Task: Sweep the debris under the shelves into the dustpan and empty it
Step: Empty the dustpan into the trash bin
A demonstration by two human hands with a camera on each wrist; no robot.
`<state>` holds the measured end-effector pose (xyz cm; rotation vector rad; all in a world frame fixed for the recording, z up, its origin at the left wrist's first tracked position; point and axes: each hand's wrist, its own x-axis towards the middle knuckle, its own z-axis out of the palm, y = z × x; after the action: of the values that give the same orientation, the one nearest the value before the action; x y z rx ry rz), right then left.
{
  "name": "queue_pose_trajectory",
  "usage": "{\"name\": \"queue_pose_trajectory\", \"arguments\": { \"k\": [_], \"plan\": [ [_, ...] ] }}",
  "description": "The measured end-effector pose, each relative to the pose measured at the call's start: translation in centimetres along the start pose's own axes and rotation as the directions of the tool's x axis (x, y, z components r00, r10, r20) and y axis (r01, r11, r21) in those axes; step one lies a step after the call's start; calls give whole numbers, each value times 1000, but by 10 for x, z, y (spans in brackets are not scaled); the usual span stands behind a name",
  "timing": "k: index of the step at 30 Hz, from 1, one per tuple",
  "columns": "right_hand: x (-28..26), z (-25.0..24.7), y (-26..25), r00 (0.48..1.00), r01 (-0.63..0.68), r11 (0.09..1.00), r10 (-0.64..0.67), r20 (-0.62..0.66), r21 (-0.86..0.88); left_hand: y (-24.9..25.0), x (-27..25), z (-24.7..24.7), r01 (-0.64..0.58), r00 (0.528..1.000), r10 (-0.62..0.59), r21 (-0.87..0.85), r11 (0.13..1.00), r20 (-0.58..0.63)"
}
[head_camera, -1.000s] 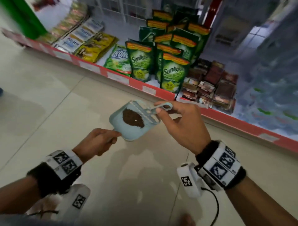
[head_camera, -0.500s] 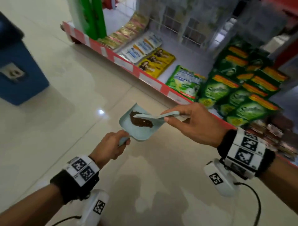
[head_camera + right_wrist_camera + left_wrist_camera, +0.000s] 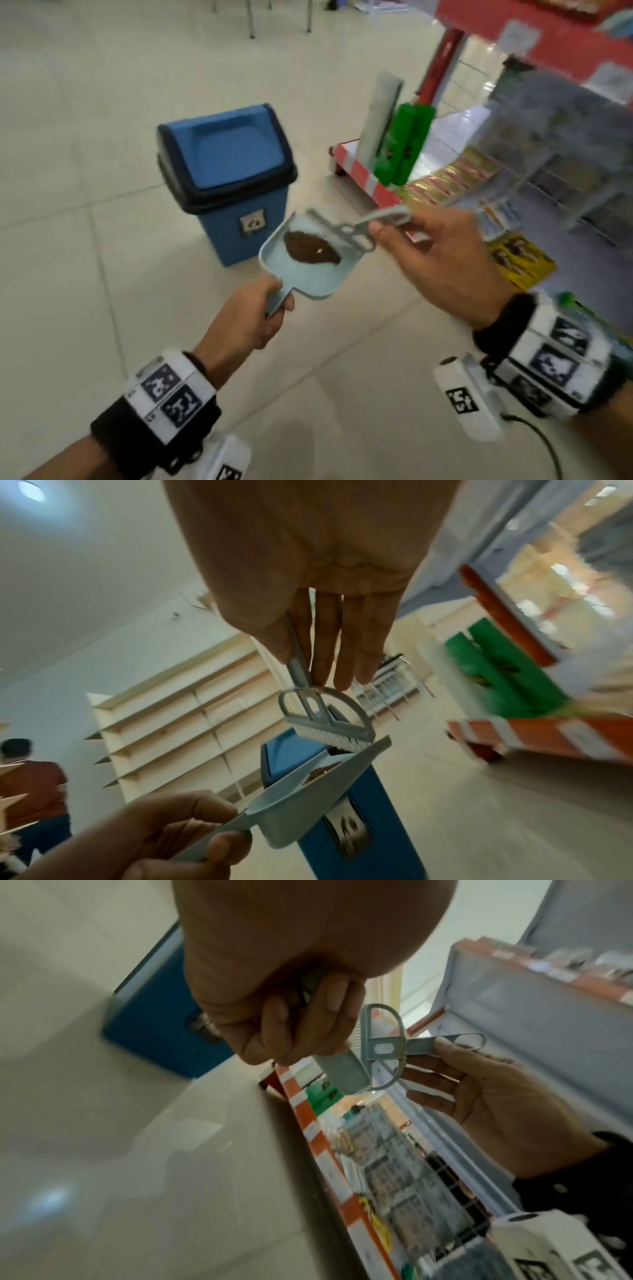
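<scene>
My left hand (image 3: 246,317) grips the handle of a small light-blue dustpan (image 3: 308,277), held level in the air. A heap of dark brown debris (image 3: 310,251) lies in the pan. My right hand (image 3: 442,260) pinches the handle of a small grey brush (image 3: 346,229), whose head rests across the pan's far edge by the debris. In the right wrist view the brush (image 3: 325,723) has white bristles touching the dustpan (image 3: 308,788). The left wrist view shows the brush (image 3: 383,1047) and the dustpan handle (image 3: 342,1072) from below. A blue bin (image 3: 222,178) with a closed swing lid stands just beyond the pan.
A low store shelf (image 3: 370,181) with a red-and-white striped edge runs along the right, holding green boxes (image 3: 400,144) and packets. Pale floor tiles (image 3: 85,274) spread to the left and front. In the right wrist view a person (image 3: 31,785) stands far off by bare shelving.
The view has swung left from the stocked shelf to the blue bin. Both hands have carried the loaded dustpan and brush toward the bin, which is now just beyond the pan.
</scene>
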<state>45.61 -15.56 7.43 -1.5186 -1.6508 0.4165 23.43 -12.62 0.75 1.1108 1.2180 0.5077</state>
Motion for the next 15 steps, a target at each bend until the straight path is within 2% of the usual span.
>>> {"name": "queue_pose_trajectory", "arguments": {
  "k": [2, 5, 8, 10, 15],
  "plan": [
    [32, 11, -8, 994, 73, 997, -70, -78, 28, 23, 13, -18, -66, 996, 64, -32, 997, -62],
    [78, 29, -14, 981, 159, 986, -151, -120, 57, 52, 27, -46, -70, 989, 59, -79, 994, -134],
    [117, 43, -21, 985, 173, 982, -173, -11, 69, 76, 28, -65, -2, 985, -17, -111, 994, -172],
    [137, 50, -24, 977, 177, 984, -179, 111, 27, 93, 28, -71, 63, 984, -86, -145, 987, -156],
    [186, 52, -34, 915, 153, 985, -111, 388, -80, 131, 34, -84, 220, 959, -244, -169, 961, -142]
  ]
}}
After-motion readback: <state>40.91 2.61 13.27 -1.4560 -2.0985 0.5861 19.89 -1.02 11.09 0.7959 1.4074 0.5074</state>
